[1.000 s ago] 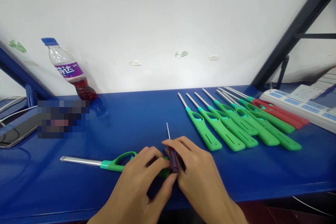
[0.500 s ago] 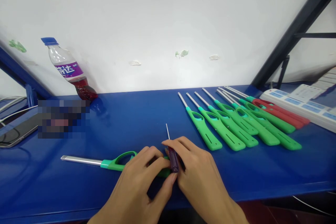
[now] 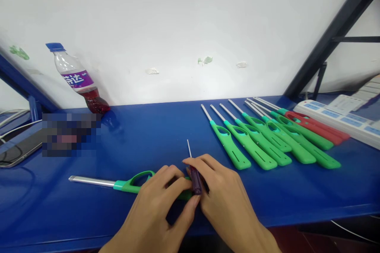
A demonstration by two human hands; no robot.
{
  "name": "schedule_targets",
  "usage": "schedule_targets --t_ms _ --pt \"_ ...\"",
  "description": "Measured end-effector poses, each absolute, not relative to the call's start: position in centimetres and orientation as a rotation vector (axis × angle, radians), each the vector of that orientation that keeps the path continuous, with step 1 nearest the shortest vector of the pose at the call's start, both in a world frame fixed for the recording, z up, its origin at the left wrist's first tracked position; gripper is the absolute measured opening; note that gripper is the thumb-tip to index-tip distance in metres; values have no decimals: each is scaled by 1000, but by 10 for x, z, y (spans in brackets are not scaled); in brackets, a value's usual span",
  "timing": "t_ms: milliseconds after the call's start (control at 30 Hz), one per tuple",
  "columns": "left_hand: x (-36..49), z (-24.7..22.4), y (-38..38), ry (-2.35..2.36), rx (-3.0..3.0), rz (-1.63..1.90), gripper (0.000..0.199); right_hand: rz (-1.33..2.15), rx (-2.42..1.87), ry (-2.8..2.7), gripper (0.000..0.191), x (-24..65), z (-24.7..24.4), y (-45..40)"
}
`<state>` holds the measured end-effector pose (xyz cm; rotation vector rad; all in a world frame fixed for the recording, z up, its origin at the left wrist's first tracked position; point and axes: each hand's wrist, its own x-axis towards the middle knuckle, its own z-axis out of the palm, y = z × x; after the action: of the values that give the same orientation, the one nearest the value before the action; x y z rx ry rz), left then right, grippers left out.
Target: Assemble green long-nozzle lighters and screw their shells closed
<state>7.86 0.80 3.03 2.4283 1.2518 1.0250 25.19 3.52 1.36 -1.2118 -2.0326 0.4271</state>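
Note:
A green gas lighter (image 3: 126, 185) with a silver nozzle lies across the front of the table, its nozzle pointing left. My left hand (image 3: 160, 201) is closed over its handle, most of which the fingers cover. My right hand (image 3: 224, 193) grips a small screwdriver (image 3: 196, 182) with a dark purple translucent handle, its thin metal shaft pointing away from me. The left thumb reaches the butt of the screwdriver handle. What the right fingers do underneath is hidden.
Several green lighters (image 3: 255, 150) lie fanned out on the right of the blue table (image 3: 148, 130), with red ones (image 3: 322, 126) beside them. A white power strip (image 3: 350, 120) borders them. At the left back stands a drink bottle (image 3: 77, 79); a phone-like device (image 3: 26, 146) and cables lie nearby.

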Motion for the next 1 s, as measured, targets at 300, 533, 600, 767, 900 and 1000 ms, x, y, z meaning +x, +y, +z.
schedule_targets --t_ms 300,533,600,767,900,1000 --pt "78 30 9 1250 2432 1023 17 403 -1207 -2020 53 251 12 36" --pt "79 32 9 1253 2439 998 17 374 -1198 -2026 52 250 12 37" --pt "79 32 8 1252 2441 1001 17 373 -1196 -2024 52 251 12 36" --pt "77 31 9 1250 2443 1021 16 385 -1201 -2027 51 252 12 35" --pt "78 32 8 1238 2437 1011 16 398 -1207 -2026 52 252 13 35" --pt "79 31 8 1231 2435 1009 15 399 -1213 -2033 53 252 14 35"
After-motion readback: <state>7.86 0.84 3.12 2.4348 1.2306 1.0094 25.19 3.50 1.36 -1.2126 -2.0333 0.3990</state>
